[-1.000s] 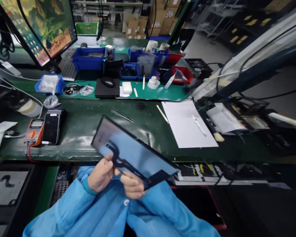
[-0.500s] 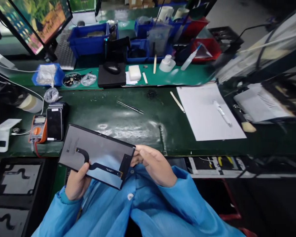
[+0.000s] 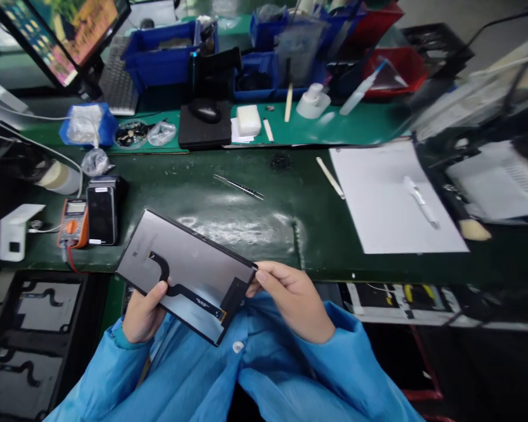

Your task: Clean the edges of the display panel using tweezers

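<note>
My hands hold a rectangular display panel with its grey metallic back facing up and a thin black frame. A black flex cable curves across that back and ends near a dark rectangular patch. My left hand grips the panel's lower edge from below, with the thumb on the back near the cable. My right hand pinches the panel's right corner between thumb and fingers. Blue sleeves of an anti-static coat reach up to both wrists.
Beyond the panel lie a green work mat, tweezers, a multimeter and a black phone. A white paper sheet lies right. Blue bins stand behind; black trays holding panels sit lower left.
Since a second ago, the panel has turned from steeply tilted to nearly flat, and my hands have moved apart to opposite sides. The bench view has also shifted slightly.
</note>
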The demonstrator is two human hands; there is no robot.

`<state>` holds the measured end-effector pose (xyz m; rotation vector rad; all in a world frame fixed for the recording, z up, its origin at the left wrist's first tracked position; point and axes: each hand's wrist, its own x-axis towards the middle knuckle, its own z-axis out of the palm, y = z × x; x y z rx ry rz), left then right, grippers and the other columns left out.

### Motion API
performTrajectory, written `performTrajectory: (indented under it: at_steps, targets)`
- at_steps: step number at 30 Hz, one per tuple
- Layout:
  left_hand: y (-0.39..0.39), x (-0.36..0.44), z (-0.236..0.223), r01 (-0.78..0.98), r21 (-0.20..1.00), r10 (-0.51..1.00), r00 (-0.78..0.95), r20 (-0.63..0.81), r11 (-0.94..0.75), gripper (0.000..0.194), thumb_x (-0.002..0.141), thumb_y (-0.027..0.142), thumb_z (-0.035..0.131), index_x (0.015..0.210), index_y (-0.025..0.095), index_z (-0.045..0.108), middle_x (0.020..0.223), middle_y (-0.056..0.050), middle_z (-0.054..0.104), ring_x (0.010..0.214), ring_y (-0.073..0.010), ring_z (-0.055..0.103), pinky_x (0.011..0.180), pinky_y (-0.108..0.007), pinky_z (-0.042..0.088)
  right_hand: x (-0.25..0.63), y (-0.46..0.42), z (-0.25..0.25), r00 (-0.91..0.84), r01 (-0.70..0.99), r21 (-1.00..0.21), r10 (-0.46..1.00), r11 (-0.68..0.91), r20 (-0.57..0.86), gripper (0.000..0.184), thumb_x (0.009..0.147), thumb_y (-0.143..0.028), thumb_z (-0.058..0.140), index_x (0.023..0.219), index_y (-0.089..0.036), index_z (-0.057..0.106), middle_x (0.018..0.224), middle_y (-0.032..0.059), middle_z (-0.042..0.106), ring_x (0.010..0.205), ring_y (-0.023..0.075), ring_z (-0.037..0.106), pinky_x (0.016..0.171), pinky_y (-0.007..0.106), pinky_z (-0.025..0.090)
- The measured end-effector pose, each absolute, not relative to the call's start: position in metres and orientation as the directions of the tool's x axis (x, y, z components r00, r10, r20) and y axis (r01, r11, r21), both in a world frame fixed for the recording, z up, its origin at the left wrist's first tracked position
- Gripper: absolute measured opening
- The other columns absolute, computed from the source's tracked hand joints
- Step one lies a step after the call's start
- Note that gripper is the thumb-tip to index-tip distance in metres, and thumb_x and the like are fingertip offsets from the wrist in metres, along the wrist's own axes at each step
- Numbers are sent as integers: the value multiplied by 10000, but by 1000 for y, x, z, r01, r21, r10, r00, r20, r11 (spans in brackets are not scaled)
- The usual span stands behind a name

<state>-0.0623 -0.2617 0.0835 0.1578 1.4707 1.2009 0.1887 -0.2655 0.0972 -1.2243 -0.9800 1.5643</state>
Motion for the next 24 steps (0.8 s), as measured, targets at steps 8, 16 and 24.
performTrajectory:
  at_steps: [8, 16, 24]
  targets:
    - [-266, -77, 72, -348, 834, 822, -233, -520, 429, 614, 483, 401, 950, 978, 143, 693, 912, -47, 719, 1061, -246, 656, 1029, -379, 513, 195, -266, 81, -102, -39, -939, 936, -342, -337, 473, 859, -628, 647, 726, -180, 716, 670, 69, 714, 636, 199, 671, 643, 310, 571]
    - [-274, -93, 64, -171, 903, 895, -154, -419, 393, 562, 621, 432, 878, 1061, 135, 696, 1018, -92, 716, 1069, -261, 644, 1022, -369, 497, 197, -270, 78, -107, -10, -933, 928, -361, -358, 473, 849, -635, 649, 724, -182, 712, 681, 68, 712, 650, 210, 658, 662, 323, 546]
    - [-271, -90, 75, -223, 879, 864, -196, -463, 421, 518, 547, 409, 914, 929, 133, 698, 851, -64, 713, 1031, -265, 668, 981, -360, 530, 194, -272, 83, -148, -61, -936, 930, -347, -336, 473, 870, -619, 633, 720, -180, 731, 691, 76, 730, 658, 213, 677, 658, 326, 564]
